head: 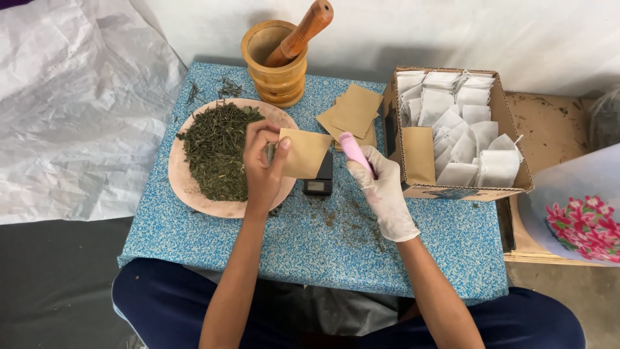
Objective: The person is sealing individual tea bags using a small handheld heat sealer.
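A small flat brown paper pouch (305, 153) is hovering above the black pocket scale (320, 177), right beside the plate (187, 187) of dried green leaves (216, 150). The bare left hand (263, 161) is reaching in from below, thumb and fingers pinching the pouch's left edge. The gloved right hand (382, 187) is closing around a pink scoop handle (356, 152), angling it toward the pouch.
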